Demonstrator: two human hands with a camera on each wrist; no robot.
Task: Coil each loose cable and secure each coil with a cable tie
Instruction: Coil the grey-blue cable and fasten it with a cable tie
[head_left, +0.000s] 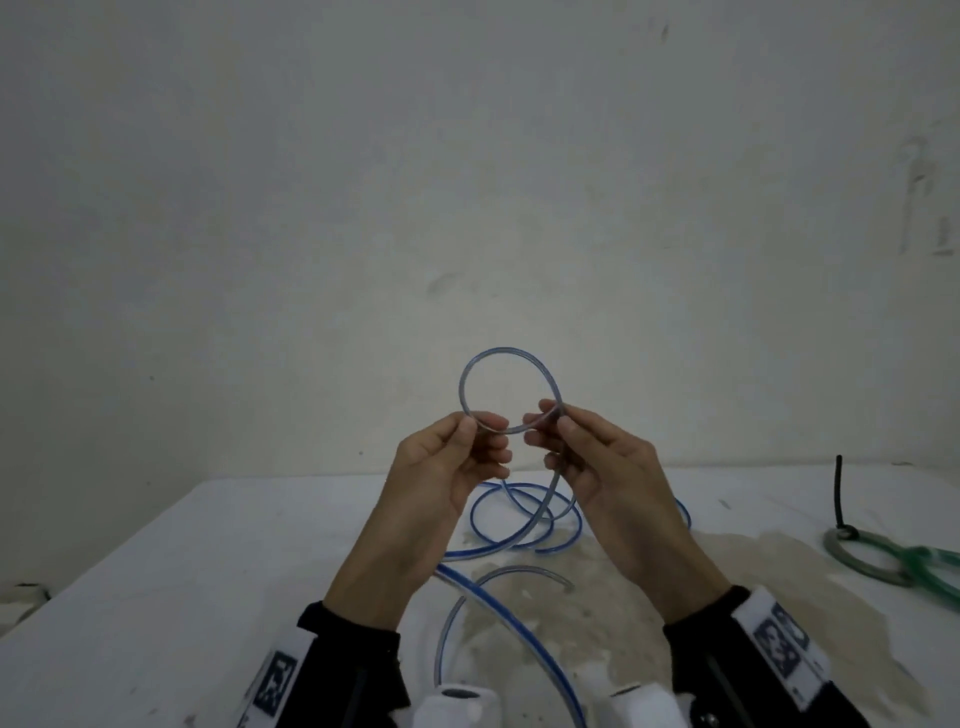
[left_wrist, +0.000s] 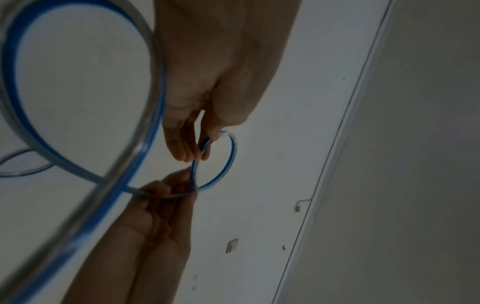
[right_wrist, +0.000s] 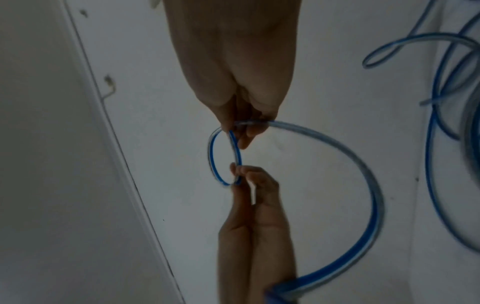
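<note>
While both hands are up in front of the person, the first small ring of the blue cable (head_left: 511, 392) is being made, so the coiling looks like it has only just begun. The left hand (head_left: 447, 478) pinches the bottom left of the ring with thumb and fingers. The right hand (head_left: 597, 467) pinches the spot where the cable crosses itself. The ring stands up above both hands, flat side facing the person. Below the right hand, the cable hangs down to loose loops on the white table (head_left: 156, 597), with no long way to point yet. Next, the right hand likely needs to pull up more cable and lay another ring on the first. No cable tie is clearly in sight.
</note>
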